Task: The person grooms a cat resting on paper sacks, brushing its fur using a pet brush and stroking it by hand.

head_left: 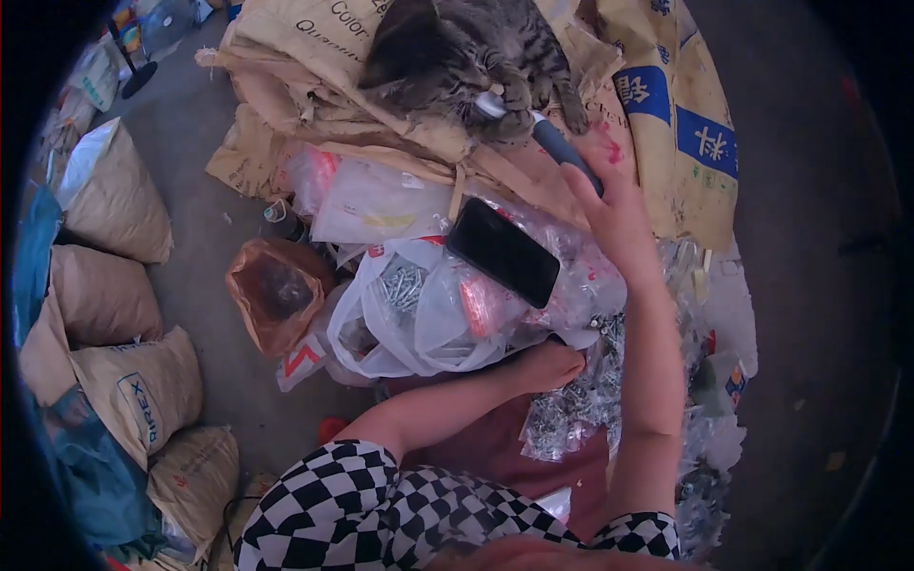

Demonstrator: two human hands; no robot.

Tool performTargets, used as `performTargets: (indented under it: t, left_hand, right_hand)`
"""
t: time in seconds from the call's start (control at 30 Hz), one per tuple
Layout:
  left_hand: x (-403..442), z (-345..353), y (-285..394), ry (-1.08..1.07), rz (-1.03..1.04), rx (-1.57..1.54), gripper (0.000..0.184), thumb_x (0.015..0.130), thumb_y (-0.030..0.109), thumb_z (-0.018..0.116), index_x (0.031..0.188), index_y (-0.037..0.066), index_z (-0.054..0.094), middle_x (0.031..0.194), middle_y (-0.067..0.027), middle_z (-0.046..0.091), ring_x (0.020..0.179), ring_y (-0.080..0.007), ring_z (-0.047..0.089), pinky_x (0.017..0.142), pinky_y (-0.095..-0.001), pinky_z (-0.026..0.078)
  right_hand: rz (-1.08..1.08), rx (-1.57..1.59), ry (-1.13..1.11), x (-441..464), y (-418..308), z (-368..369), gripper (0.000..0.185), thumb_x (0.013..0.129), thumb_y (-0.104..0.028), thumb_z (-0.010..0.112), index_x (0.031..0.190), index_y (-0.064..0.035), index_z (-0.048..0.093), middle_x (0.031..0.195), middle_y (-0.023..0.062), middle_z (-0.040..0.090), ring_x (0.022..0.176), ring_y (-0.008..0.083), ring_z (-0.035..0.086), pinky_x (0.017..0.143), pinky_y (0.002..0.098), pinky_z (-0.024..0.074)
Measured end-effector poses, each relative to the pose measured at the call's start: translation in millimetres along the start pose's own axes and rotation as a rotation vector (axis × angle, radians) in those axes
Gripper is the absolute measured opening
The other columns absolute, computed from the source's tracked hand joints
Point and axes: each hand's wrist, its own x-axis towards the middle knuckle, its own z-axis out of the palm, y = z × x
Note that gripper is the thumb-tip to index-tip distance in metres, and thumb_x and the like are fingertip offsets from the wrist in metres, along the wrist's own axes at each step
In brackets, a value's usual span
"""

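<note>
A grey handled tool (564, 150) with a pale head is in my right hand (614, 211), whose fingers are closed round the handle's near end. The pale head touches the muzzle and paw of a striped cat (457, 71) lying on brown paper sacks. My left hand (552, 366) is closed beside small clear bags of metal parts (571, 414); anything inside it is hidden. Between the hands, a black phone (505, 251) lies tilted on plastic bags. Left of the phone, an open white plastic bag (367, 319) holds screws (405, 285).
An open brown paper bag (249, 300) stands left of the white bag. Several filled sacks (143, 390) line the floor at the left. Paper sacks with blue labels (671, 124) lie at the upper right. More clear bags (709, 466) lie right of my right forearm.
</note>
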Motion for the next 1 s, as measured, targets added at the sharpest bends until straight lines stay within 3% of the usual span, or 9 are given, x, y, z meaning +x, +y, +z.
performTargets:
  t: [0.17,0.43,0.53,0.77,1.0]
  left_hand:
    - [-1.0,-0.5,0.1,0.021,0.007,-0.016,0.020,0.087,0.022,0.059,0.079,0.004,0.062,0.074,-0.0153,0.062,0.068,-0.0351,0.063,0.062,-0.0461,0.049]
    - [-1.1,3.6,-1.7,0.012,0.011,0.023,0.018,0.086,0.022,0.059,0.081,0.004,0.061,0.076,-0.0141,0.061,0.069,-0.0348,0.063,0.063,-0.0457,0.049]
    - [-2.1,4.6,-1.4,0.009,-0.008,0.052,0.018,0.086,0.022,0.059,0.081,0.005,0.061,0.077,-0.0135,0.062,0.070,-0.0345,0.063,0.063,-0.0459,0.049]
    - [-0.6,1.8,-1.7,-0.017,-0.023,-0.005,0.019,0.087,0.023,0.059,0.081,0.006,0.062,0.077,-0.0133,0.062,0.071,-0.0338,0.063,0.064,-0.0452,0.049]
    - [0.4,-5.9,5.0,-0.031,-0.049,-0.063,0.018,0.087,0.022,0.058,0.083,0.006,0.063,0.081,-0.0136,0.064,0.074,-0.0346,0.064,0.066,-0.0455,0.049]
  right_hand:
    - [0.072,-0.084,0.070,-0.7,-4.8,6.9,0.031,0.089,-0.026,0.063,0.113,-0.0067,0.065,0.086,0.0199,0.066,0.080,0.0342,0.066,0.072,0.0408,0.0498]
    - [-0.159,-0.448,0.180,10.1,-0.8,1.4,0.035,0.086,-0.023,0.064,0.119,-0.0097,0.061,0.089,0.0194,0.067,0.075,0.0350,0.066,0.068,0.0435,0.0521]
    - [-0.100,-0.559,0.175,13.2,1.3,-6.5,0.035,0.085,-0.021,0.064,0.119,-0.0108,0.060,0.095,0.0183,0.066,0.079,0.0353,0.066,0.069,0.0437,0.0527]
    - [-0.025,-0.571,0.091,-7.6,28.3,-13.9,0.038,0.085,-0.021,0.066,0.121,-0.0117,0.058,0.096,0.0162,0.063,0.081,0.0361,0.064,0.068,0.0455,0.0518]
    - [-0.107,-0.491,0.103,-36.7,24.9,-13.6,0.041,0.085,-0.022,0.066,0.123,-0.0139,0.057,0.092,0.0134,0.060,0.077,0.0347,0.064,0.062,0.0440,0.0516]
